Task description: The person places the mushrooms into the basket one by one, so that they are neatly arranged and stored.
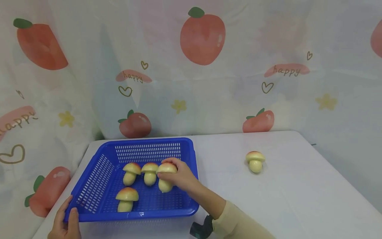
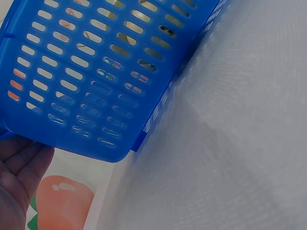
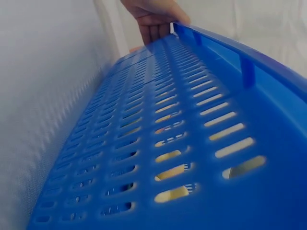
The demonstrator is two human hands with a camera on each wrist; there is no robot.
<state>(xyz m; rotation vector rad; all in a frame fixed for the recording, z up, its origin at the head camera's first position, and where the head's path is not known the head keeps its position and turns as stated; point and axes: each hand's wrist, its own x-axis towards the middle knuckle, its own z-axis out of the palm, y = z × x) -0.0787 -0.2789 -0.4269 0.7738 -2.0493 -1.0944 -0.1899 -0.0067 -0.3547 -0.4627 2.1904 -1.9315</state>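
Observation:
A blue slotted plastic basket stands on the left part of the table. My left hand grips its rim at the near left corner, with the thumb on the inner side. Inside the basket, toward its right wall, my right hand holds a toy mushroom by its reddish-yellow cap, thumb and fingers on opposite sides. Three similar mushrooms are also in the basket: one at back left, one in the middle and one near the front wall. The right wrist view mostly shows the basket's slotted wall.
Another mushroom stands alone on the white tabletop, to the right of the basket. A fruit-printed curtain hangs behind the table and along its left side. A dark device sits at my right wrist.

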